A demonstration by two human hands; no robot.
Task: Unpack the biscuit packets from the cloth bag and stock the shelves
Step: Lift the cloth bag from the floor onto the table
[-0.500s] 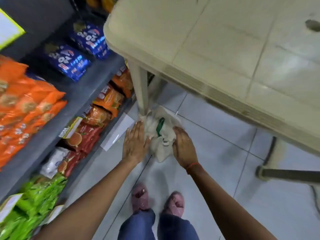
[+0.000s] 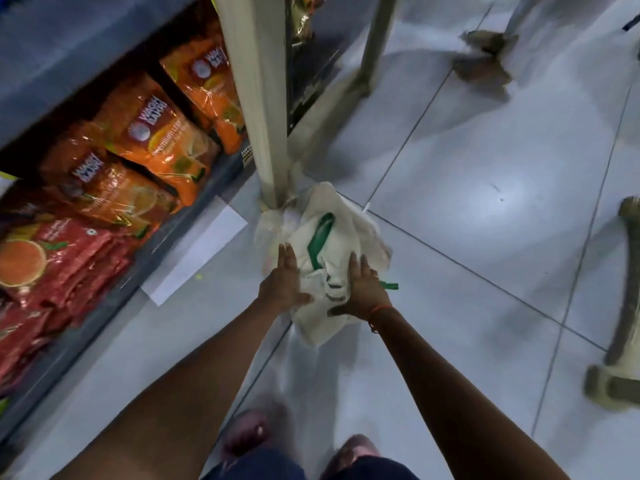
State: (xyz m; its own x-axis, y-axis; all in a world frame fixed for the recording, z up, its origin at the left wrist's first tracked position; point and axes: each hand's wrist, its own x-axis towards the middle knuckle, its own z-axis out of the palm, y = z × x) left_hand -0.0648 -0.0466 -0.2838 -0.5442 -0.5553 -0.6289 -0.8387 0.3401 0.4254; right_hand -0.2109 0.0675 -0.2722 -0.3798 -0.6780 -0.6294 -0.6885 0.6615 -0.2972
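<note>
A crumpled white cloth bag (image 2: 341,223) with green handles lies on the floor at the foot of a cream table leg (image 2: 258,98). My left hand (image 2: 285,282) rests on the bag's left side with straight fingers. On the bag's right side lies my right hand (image 2: 362,289), fingers extended, thumb spread out over the cloth. No biscuit packet shows inside or around the bag. The lowest shelf (image 2: 194,188) at the left holds orange packets (image 2: 156,133) and red packets (image 2: 52,268).
A white sheet of paper (image 2: 197,251) lies on the floor by the shelf edge. More table legs and feet stand at the top (image 2: 377,39) and right (image 2: 620,306). My feet in pink sandals (image 2: 249,431) are below the bag. The floor is pale tile.
The view has dropped closer to the floor, under the table. My right hand has flattened from curled onto the bag, and my left hand has moved onto the cloth.
</note>
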